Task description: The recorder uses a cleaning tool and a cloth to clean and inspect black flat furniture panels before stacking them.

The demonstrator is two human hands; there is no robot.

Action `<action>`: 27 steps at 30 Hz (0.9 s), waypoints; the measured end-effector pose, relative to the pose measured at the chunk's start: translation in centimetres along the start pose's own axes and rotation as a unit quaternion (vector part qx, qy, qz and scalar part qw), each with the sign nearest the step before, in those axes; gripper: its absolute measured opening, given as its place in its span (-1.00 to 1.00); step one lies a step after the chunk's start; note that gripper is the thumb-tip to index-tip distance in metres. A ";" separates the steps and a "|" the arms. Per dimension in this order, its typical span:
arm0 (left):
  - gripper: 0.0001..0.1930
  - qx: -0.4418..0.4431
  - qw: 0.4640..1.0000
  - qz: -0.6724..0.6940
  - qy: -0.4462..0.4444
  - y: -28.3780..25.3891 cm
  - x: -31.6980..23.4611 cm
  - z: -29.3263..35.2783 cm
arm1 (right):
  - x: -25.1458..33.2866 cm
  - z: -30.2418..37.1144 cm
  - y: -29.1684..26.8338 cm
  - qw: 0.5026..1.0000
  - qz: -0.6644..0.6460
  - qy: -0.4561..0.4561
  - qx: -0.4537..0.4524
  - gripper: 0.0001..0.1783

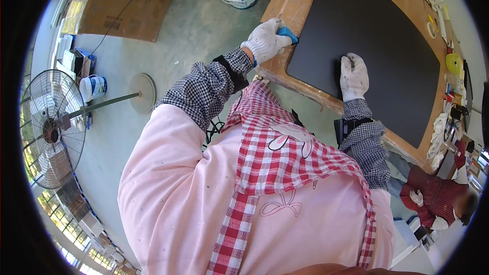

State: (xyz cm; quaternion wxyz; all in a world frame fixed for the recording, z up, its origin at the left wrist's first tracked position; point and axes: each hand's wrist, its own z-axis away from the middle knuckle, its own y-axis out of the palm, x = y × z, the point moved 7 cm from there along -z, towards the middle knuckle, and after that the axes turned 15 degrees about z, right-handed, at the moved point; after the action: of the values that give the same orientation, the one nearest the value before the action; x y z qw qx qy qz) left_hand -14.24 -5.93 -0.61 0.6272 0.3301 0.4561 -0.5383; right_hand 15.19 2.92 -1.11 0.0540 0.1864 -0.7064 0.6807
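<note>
A large black panel [372,46] with a smooth, matt face lies on a brown, cardboard-coloured work table [281,69]. My left hand [264,39], in a white knitted glove, grips a small blue block [288,35] against the panel's left edge. What the block is made of I cannot make out. Over the panel's near part rests my right hand [354,77], also gloved in white, with its fingers extended and nothing visible in it. A dark shadow falls just left of that hand.
Tape, gloves and a yellow-green round object [453,63] crowd the table's right edge. Another person [433,198] in dark red is at the lower right. To the left stand a fan [53,128], a white bucket [93,87] and a large cardboard sheet [125,2].
</note>
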 end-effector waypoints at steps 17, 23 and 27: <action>-0.57 -0.039 0.999 0.032 -0.019 0.1 2.7 5.8 | -0.2 -0.2 -0.1 1.000 -0.027 -0.002 0.015 -0.52; -0.56 -0.088 0.993 -0.075 0.003 0.9 2.0 6.8 | 0.5 -0.1 -0.5 1.000 -0.026 -0.006 0.016 -0.53; -0.55 -0.106 0.989 -0.098 -0.023 1.7 2.5 9.2 | 0.5 -0.3 -0.7 1.000 -0.019 -0.014 0.016 -0.53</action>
State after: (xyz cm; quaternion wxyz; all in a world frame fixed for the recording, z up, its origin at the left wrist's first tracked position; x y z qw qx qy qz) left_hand -10.55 -14.84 0.34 0.6134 0.2033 0.5257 -0.5533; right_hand 14.94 3.11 -0.25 0.0542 0.2100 -0.6925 0.6880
